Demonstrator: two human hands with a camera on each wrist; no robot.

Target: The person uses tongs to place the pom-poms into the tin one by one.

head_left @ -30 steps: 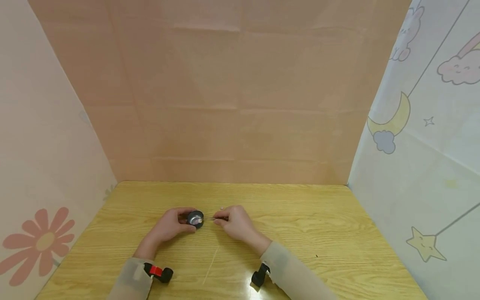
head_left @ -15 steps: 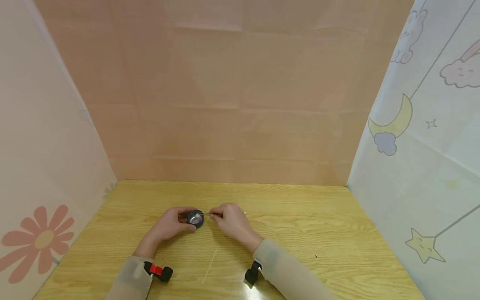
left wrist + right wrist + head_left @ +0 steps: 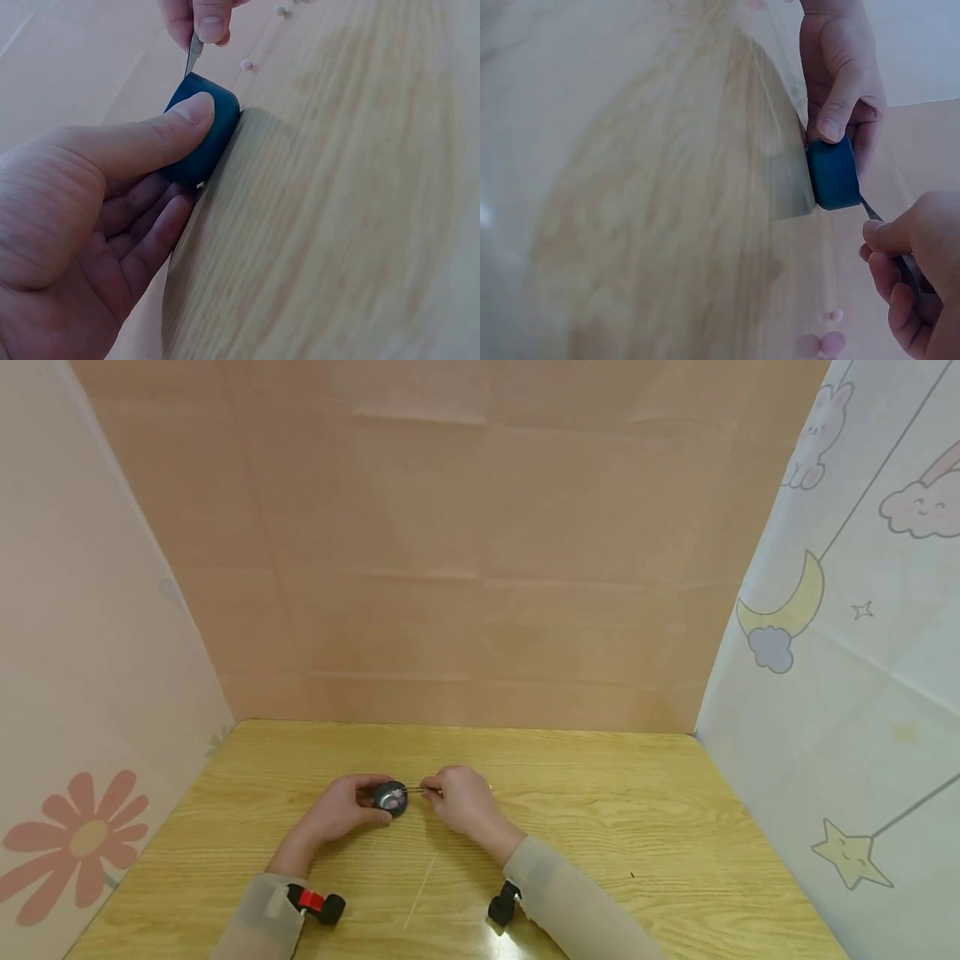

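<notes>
One small blue cup (image 3: pixel 834 177) sits left of centre at the table (image 3: pixel 585 827), pinched between thumb and fingers of our left hand (image 3: pixel 343 808); since a second ago our right hand (image 3: pixel 463 802), fingers curled round thin tweezers (image 3: pixel 194 52), has shifted slightly leftward; these, we judge, now suit reaching its pale contents (image 3: pixel 395 798), too small to identify; one pinkish bead (image 3: pixel 247 65) lies outside.
</notes>
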